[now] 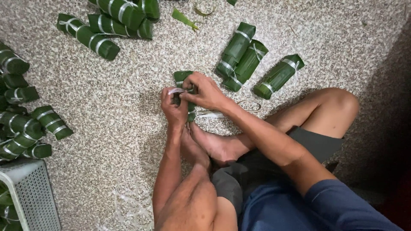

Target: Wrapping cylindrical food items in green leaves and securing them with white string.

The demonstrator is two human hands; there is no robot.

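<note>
A green leaf-wrapped roll (183, 79) stands on the speckled floor in front of my feet. My left hand (173, 108) grips its left side and pinches a pale plastic strip (175, 90). My right hand (204, 91) holds the same strip over the roll from the right. Both hands cover most of the roll. Its lower end rests against my toes.
Three tied leaf rolls (241, 56) lie just beyond to the right, with one more (278, 76) beside them. Several rolls (105, 25) lie at the top left and at the left edge (25, 128). A white perforated basket (30, 194) sits at bottom left. Loose strips (130, 205) lie near my knee.
</note>
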